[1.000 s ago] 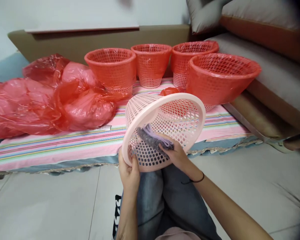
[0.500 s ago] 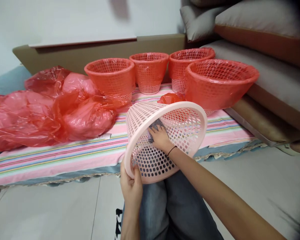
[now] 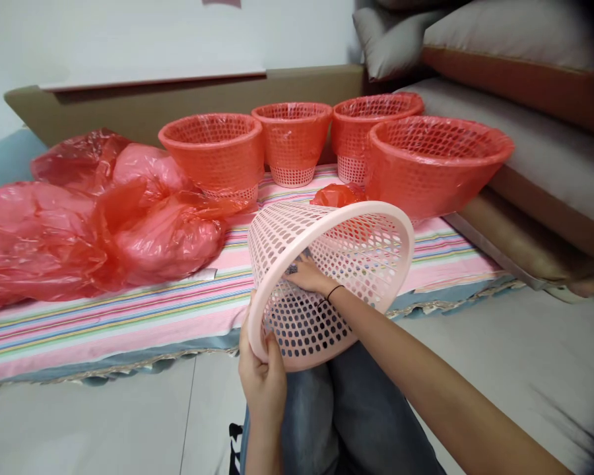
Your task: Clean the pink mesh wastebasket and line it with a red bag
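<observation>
A pale pink perforated basket (image 3: 287, 237) lies tilted on its side above my lap, its opening turned toward me and to the right. My left hand (image 3: 264, 376) grips its rim at the lower left, thumb inside and fingers outside. Inside the basket, my right hand (image 3: 309, 274) presses a dark grey cloth (image 3: 292, 268) against the inner wall; the hand covers much of the cloth. A dark band circles the right wrist.
Several baskets covered in red plastic (image 3: 212, 155) stand along the back of the striped cloth (image 3: 188, 310). Red plastic bags (image 3: 44, 231) lie at the left. Cushions (image 3: 525, 138) are stacked at the right.
My right hand has moved slightly left and deeper into the basket with the grey cloth, which shows less now. The basket's rim has shifted slightly; my left hand keeps its hold.
</observation>
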Available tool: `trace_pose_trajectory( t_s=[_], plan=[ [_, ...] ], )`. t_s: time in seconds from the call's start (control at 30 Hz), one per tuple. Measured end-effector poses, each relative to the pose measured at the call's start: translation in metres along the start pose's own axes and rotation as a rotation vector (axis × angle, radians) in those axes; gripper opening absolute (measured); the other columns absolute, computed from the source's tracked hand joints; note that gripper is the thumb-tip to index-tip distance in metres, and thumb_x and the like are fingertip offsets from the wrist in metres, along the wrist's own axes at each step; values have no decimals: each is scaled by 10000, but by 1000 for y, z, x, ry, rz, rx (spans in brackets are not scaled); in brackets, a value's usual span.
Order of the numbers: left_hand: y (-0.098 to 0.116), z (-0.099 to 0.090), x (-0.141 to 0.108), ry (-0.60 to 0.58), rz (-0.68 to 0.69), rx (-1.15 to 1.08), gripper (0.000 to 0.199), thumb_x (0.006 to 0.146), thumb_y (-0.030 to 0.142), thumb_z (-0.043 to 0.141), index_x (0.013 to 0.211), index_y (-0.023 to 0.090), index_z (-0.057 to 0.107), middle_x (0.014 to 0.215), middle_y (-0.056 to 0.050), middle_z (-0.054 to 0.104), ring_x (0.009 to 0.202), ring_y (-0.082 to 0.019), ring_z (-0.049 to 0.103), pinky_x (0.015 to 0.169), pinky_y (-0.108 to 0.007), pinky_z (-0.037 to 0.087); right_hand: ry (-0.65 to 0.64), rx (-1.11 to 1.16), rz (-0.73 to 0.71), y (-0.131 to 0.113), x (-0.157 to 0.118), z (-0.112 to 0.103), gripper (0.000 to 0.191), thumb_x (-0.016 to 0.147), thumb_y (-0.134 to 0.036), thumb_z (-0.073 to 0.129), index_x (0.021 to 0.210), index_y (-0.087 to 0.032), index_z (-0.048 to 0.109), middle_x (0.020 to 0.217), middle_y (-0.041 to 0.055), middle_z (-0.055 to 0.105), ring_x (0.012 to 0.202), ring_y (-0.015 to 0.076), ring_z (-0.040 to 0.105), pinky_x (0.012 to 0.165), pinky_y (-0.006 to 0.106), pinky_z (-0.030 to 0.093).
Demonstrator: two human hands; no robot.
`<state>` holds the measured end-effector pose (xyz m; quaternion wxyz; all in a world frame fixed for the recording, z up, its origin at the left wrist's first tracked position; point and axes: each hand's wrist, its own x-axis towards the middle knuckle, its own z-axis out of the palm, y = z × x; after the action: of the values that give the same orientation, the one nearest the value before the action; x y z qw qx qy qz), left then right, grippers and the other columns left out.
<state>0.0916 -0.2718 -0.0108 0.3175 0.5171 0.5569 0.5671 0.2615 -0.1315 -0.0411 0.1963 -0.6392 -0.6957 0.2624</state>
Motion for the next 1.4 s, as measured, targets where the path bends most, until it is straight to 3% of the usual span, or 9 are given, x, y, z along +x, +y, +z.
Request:
trace_pose_trajectory(
  t_s=[0.23, 0.5, 0.63, 0.77, 0.97, 1.07, 1.13, 1.27, 1.4],
  plan=[
    [8, 1, -1, 19, 37, -8, 410, 858, 275, 623, 1265, 226, 610, 1254, -86, 663, 1189, -250, 615, 1042, -364, 475, -40, 427, -77, -30, -32, 11, 457, 1000, -388, 411, 1407, -201, 500, 1399, 60, 583, 1226, 170, 595, 1064, 334, 469],
    [16, 0, -3, 19, 39, -8, 408, 870, 258, 602, 1278, 270, 599, 1230, -55, 664, 1226, -246, 584, 1090, -358, 431, -69, 601, -119, -27, -147, 6, 463, 892, -442, 624, 1325, -278, 607, 1452, 32, 522, 1488, 271, 228, 1207, 565, 220],
    [10, -1, -3, 20, 33, -42, 406, 867, 265, 608, 1273, 264, 600, 1244, -54, 659, 1206, -241, 596, 1074, -351, 443, -100, 566, -109, -30, -200, 1, 425, 900, -374, 623, 1322, -322, 607, 1452, 29, 525, 1497, 253, 204, 1208, 578, 200],
    [9, -1, -2, 25, 40, -70, 388, 872, 272, 603, 1259, 251, 608, 1223, -62, 668, 1183, -237, 610, 1053, -350, 459, -154, 663, -37, -25, -220, -13, 408, 889, -450, 625, 1268, -303, 653, 1442, 53, 533, 1457, 281, 315, 1189, 582, 245],
    [8, -5, -1, 10, 67, -35, 403, 868, 278, 620, 1271, 271, 602, 1219, -56, 672, 1216, -246, 589, 1074, -356, 439, 289, 864, 69, -14, -160, -48, 494, 849, -580, 623, 1202, -241, 692, 1255, 75, 684, 1235, 299, 593, 1133, 539, 382],
    [6, -6, -1, -6, 78, -28, 392, 872, 285, 618, 1264, 276, 608, 1234, -60, 665, 1218, -248, 588, 1082, -362, 433, 452, 577, -68, -15, -102, -56, 469, 939, -455, 515, 1328, -206, 597, 1345, 84, 624, 1277, 262, 556, 1128, 475, 403],
    [5, -6, 0, -16, 86, -25, 391, 879, 293, 608, 1270, 269, 604, 1243, -66, 660, 1216, -248, 589, 1076, -364, 439, 356, 140, -118, -14, -66, -51, 456, 977, -340, 420, 1407, -221, 517, 1429, 82, 552, 1345, 237, 484, 1144, 467, 375],
    [4, -6, 0, -10, 79, -3, 403, 886, 307, 593, 1285, 251, 590, 1248, -84, 650, 1211, -250, 591, 1072, -374, 441, 229, -54, -115, -4, -26, -21, 435, 879, -268, 583, 1310, -223, 616, 1480, 87, 494, 1454, 316, 299, 1184, 574, 228],
    [3, -5, -1, 6, 63, 8, 412, 878, 317, 603, 1283, 242, 584, 1229, -93, 651, 1192, -254, 599, 1055, -377, 456, 135, -151, -101, 5, -20, 7, 483, 814, -240, 651, 1293, -187, 633, 1504, 90, 464, 1490, 380, 156, 1189, 633, 95]
  ],
)
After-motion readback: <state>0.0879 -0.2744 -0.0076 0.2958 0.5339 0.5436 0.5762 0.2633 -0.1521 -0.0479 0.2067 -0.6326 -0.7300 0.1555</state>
